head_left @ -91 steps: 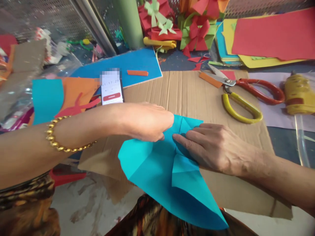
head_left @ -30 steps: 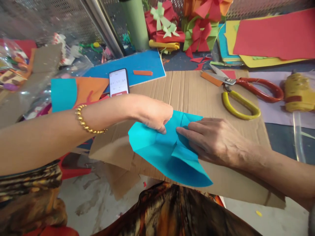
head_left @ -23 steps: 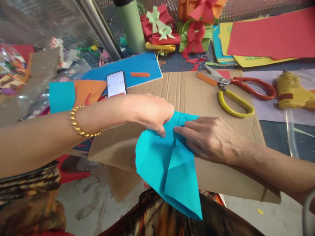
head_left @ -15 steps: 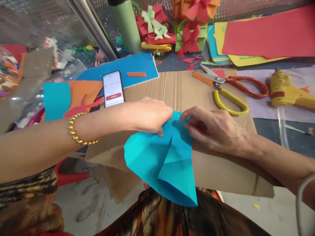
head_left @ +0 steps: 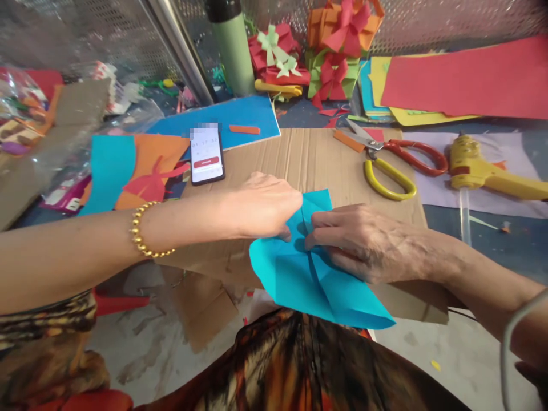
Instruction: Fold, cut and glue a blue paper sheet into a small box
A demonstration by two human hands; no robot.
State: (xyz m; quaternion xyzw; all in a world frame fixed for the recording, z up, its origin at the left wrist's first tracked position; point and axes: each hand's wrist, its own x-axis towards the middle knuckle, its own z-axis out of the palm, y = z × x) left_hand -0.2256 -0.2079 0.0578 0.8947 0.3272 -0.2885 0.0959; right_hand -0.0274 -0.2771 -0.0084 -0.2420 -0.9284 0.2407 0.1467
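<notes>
A folded sheet of turquoise paper (head_left: 295, 279) lies over the front edge of a cardboard sheet (head_left: 274, 154), its lower part bulging toward my lap. My left hand (head_left: 265, 205) is closed on the upper left of the paper, with the thumb on top and the other fingertips hidden. On the paper's right side rests my right hand (head_left: 363, 240), fingers bent and held together, tips at the middle crease. I cannot see whether its thumb is under the paper.
Open scissors (head_left: 377, 145) lie beyond my right hand, with a yellow glue gun (head_left: 471, 162) farther right. A phone (head_left: 206, 157) lies behind my left forearm. Paper gift boxes with bows (head_left: 334, 68), a green bottle (head_left: 235, 57) and stacked coloured paper (head_left: 462, 80) stand at the back.
My right hand has moved down and inward onto the paper's middle crease. The paper's lower part has swung to the right and lies flatter. The left hand still holds the upper left.
</notes>
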